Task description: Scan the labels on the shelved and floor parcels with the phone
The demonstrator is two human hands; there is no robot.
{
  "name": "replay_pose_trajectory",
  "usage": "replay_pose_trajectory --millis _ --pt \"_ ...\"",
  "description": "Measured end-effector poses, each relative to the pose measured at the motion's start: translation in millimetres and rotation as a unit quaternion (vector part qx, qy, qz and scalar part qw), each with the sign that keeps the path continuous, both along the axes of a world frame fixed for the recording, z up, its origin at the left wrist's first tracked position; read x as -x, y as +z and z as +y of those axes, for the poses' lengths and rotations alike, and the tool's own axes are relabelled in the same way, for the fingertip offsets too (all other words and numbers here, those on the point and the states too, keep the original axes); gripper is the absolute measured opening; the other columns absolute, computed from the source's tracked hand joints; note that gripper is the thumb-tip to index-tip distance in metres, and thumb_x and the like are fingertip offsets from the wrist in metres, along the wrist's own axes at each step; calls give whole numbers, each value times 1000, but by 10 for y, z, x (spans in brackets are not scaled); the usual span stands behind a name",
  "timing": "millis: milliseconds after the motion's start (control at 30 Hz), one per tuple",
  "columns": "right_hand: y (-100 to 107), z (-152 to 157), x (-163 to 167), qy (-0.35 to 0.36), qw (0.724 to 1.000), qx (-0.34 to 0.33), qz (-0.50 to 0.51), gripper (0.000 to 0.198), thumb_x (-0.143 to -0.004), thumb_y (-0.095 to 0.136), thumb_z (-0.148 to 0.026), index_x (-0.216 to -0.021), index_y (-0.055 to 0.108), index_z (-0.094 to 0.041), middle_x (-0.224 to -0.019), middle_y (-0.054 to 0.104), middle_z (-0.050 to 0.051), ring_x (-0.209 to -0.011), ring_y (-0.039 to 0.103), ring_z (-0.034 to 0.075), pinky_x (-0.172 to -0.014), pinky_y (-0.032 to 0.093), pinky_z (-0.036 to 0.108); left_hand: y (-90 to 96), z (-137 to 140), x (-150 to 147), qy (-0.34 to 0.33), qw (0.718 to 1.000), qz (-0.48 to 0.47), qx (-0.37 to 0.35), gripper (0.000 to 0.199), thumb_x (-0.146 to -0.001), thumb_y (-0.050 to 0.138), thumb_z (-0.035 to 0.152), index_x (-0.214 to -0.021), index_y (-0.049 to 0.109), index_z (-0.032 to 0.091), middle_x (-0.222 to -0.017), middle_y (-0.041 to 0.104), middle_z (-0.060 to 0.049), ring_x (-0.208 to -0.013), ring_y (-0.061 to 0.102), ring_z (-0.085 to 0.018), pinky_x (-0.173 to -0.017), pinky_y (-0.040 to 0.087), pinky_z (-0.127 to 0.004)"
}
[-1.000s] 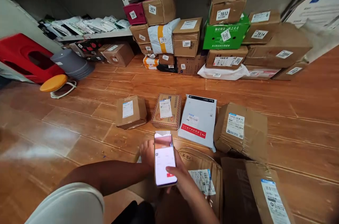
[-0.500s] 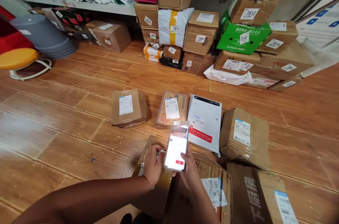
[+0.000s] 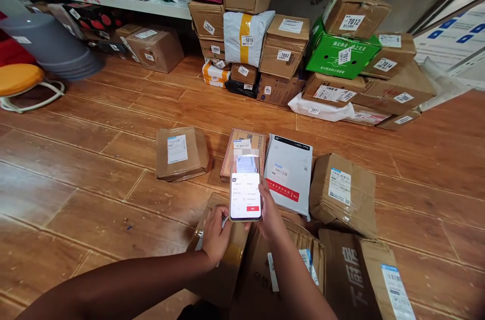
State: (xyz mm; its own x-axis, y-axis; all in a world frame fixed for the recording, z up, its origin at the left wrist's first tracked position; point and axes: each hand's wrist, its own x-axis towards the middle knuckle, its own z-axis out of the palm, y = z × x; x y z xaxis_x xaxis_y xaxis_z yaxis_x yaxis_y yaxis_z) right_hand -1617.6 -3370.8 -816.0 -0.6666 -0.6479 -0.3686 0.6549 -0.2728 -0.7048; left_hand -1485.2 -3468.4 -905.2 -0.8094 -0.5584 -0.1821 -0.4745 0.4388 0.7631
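The right hand [image 3: 271, 214] is closed round a lit smartphone [image 3: 245, 196] at the centre of the frame, thumb at the screen's right edge. The left hand [image 3: 216, 236], just left of it, is curled over a taped carton [image 3: 235, 252]; something white shows at its fingertips, but whether it is gripped cannot be told. The smartphone's upper end overlaps a stripe-edged box [image 3: 258, 141] in this view. Right of that box lies a white mailer [image 3: 290, 168] with a red band, then a labelled brown carton [image 3: 358, 199]. A separate cardboard box [image 3: 195, 151] lies left of centre. At upper right, a green box [image 3: 343, 55] sits among stacked, numbered parcels; an orange-topped stool [image 3: 20, 77] stands at upper left.
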Motion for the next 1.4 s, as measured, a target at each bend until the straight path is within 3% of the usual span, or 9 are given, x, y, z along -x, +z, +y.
replay_pose_trajectory --millis 300,667,900,1100,1267,1400 --pt "133 -28 85 -1 1000 -6 0 55 -87 55 -49 -138 42 -32 -105 68 5 -69 67 21 -39 53 28 31 -25 -7 -7 1000 16 -26 11 -88 44 28 -92 53 23 -95 60 -5 -95 55 -24 -84 43 -39" --pt "146 -37 80 -2 1000 -7 11 55 -88 54 -49 -138 43 -29 -100 69 4 -70 67 22 -41 55 30 9 -23 -9 -13 1000 8 -22 11 -89 43 27 -94 52 23 -97 60 -5 -95 55 -24 -86 42 -40" --pt "137 -1 59 9 1000 8 2 56 -84 59 -48 -136 45 -31 -109 67 4 -73 66 21 -41 54 27 39 -23 0 -10 1000 8 -20 13 -88 44 26 -96 54 22 -96 60 -5 -95 55 -24 -85 43 -41" --pt "174 112 -10 69 997 46 -6 77 -71 68 -25 -141 38 -33 -112 66 3 -72 65 20 -43 55 28 66 -35 -7 -20 999 19 -19 19 -91 44 36 -94 56 21 -101 63 -7 -99 56 -25 -88 43 -43" --pt "154 137 -85 85 995 53 1 79 -70 67 -17 -141 37 -33 -109 67 2 -68 64 18 -37 51 23 57 -43 -17 -17 999 10 -30 21 -87 48 36 -92 61 20 -98 65 -8 -97 58 -27 -86 45 -44" --pt "114 71 -153 49 999 15 1 60 -82 65 -31 -137 41 -34 -98 68 2 -58 63 16 -28 40 18 69 -40 -19 -21 999 0 -36 16 -85 48 29 -90 61 21 -97 66 -7 -95 60 -25 -84 47 -42"
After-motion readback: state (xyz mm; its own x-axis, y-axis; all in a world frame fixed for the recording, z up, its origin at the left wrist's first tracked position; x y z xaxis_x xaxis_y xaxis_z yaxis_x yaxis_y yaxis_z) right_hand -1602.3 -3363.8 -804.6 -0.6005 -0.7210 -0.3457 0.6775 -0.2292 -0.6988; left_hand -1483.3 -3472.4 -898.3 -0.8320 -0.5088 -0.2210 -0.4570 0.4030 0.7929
